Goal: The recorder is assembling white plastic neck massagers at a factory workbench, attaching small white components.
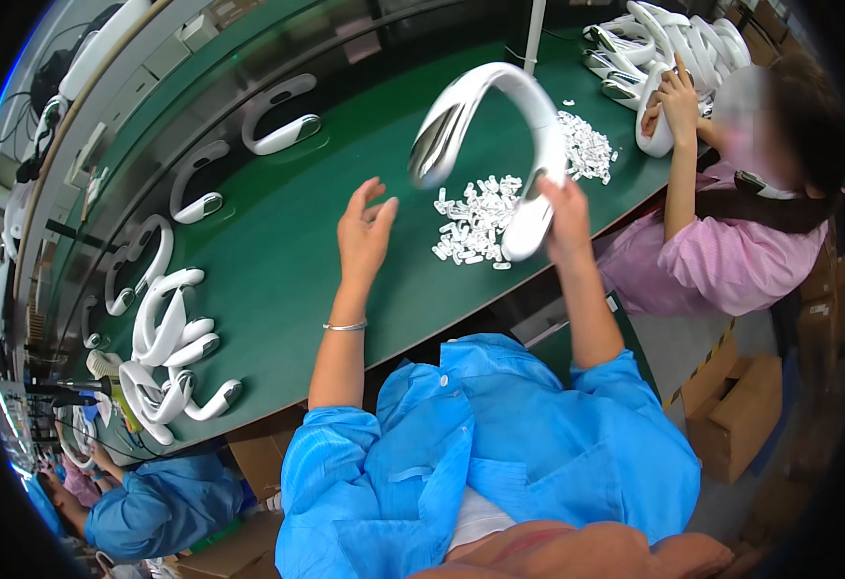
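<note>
White neckband (499, 106) is up off the table (277, 241) in your right hand (562, 217), fingers wrapped round one end. Your left hand (364, 232) hangs open and empty; small white clips (475, 222) wait below, none fitted that I can see.

packages: brown cardboard boxes (743, 417) | floor, lower right | labels/screens: none discernible, possibly blurred

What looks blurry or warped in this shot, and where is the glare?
Head view: the white neckband device lifted in the right hand is smeared by motion; the open left hand is sharper. Fisheye bends the green table edge and darkens the corners. Glare streaks the table's far side, beyond the small white parts.
</note>
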The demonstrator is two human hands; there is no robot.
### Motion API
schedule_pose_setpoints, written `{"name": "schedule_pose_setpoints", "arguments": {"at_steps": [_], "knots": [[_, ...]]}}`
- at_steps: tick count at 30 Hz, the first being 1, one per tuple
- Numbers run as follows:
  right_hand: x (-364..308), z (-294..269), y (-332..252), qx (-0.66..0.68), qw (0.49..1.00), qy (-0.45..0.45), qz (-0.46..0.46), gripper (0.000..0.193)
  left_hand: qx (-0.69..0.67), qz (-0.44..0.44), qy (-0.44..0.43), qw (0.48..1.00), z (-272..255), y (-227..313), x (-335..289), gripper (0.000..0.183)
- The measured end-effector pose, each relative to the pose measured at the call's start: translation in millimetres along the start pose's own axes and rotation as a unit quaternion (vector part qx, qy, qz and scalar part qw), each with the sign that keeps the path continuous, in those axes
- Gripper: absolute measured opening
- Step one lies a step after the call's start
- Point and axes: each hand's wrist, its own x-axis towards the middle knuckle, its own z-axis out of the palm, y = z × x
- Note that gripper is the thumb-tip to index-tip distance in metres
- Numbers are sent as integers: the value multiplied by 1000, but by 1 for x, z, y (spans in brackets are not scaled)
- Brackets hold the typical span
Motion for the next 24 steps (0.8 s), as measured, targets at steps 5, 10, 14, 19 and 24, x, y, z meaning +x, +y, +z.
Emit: {"name": "schedule_pose_setpoints", "arguments": {"at_steps": [5,10,14,19,24], "knots": [[69,-42,1,-247,959,126,-51,41,-2,-98,81,992,-33,-59,-6,33],[108,-68,27,-325,929,174,-21,53,-3,-117,94,989,-39,-52,-2,31],[119,-87,27,-388,909,151,-16,69,128,-58,64,988,-50,-61,19,30],[95,-55,13,-516,837,181,20,63,429,80,129,890,-98,-36,95,33],[90,-69,19,-681,687,211,-140,59,578,-27,227,783,-179,-47,185,41]]}}
